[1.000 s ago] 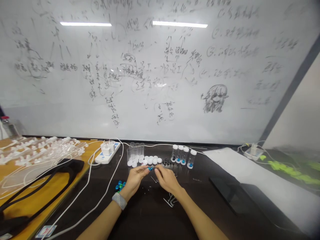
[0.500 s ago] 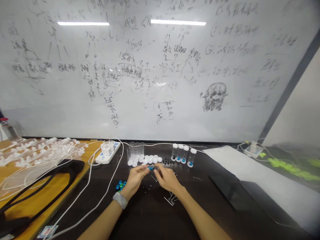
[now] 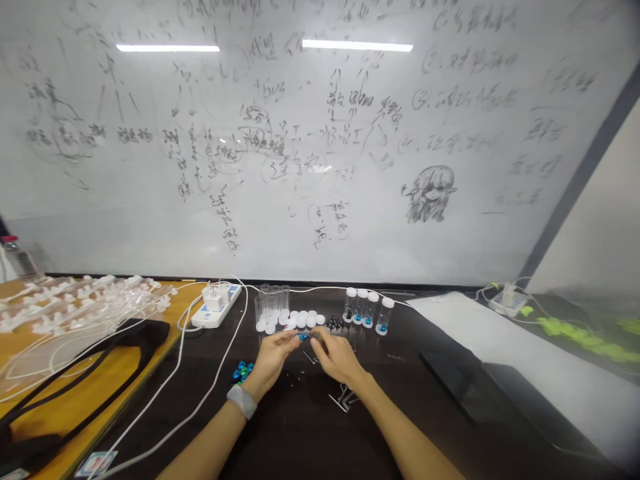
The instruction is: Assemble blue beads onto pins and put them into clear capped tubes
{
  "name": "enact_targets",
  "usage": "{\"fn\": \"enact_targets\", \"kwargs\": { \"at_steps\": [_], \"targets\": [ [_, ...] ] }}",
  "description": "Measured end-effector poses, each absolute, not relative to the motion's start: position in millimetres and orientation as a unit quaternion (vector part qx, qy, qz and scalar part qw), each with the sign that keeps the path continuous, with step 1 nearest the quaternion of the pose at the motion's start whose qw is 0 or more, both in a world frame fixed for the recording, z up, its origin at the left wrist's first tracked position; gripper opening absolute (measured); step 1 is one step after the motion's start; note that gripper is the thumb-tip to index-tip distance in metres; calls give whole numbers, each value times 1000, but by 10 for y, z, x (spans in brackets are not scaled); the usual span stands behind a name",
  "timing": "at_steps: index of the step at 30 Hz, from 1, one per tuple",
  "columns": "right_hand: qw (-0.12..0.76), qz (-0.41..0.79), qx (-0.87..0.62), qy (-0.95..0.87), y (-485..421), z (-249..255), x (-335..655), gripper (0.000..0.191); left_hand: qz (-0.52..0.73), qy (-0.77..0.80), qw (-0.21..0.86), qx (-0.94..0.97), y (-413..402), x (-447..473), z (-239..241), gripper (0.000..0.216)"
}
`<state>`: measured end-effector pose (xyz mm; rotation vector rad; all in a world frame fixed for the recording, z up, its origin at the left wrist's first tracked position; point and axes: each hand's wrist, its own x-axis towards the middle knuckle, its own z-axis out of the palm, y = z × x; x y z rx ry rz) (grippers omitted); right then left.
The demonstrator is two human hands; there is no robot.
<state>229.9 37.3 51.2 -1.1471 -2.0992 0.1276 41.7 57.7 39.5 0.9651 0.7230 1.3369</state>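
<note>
Between my two hands is a small shiny blue part [image 3: 303,337], too small to make out in detail. My left hand [image 3: 270,363] pinches it from the left, fingers closed. My right hand [image 3: 337,360] has its thumb and index finger closed at the part's right end. Just beyond the fingers lie several white caps [image 3: 303,320] and a pile of small black parts [image 3: 335,324]. Several blue and green round parts [image 3: 243,371] sit beside my left wrist. Below my right hand are some hex keys [image 3: 344,399], with tiny bits [image 3: 300,377] scattered on the dark table.
Clear tubes [image 3: 273,307] stand at the back, left of the caps. Capped tubes with blue parts inside [image 3: 371,310] stand at the back right. A white power strip [image 3: 217,307] with cables is at left. A black flat slab [image 3: 453,383] and a white sheet [image 3: 530,353] lie at right.
Both hands stay in nearly the same place around the blue part. My right fingertips have shifted very slightly; the whole view has moved a little.
</note>
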Motion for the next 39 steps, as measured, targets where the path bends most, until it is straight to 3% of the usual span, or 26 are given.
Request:
{"fn": "enact_targets", "kwargs": {
  "at_steps": [39],
  "targets": [
    [384, 8, -437, -813, 395, 473, 2296, 25, 581, 314, 622, 421, 574, 422, 389, 34]
  ]
}}
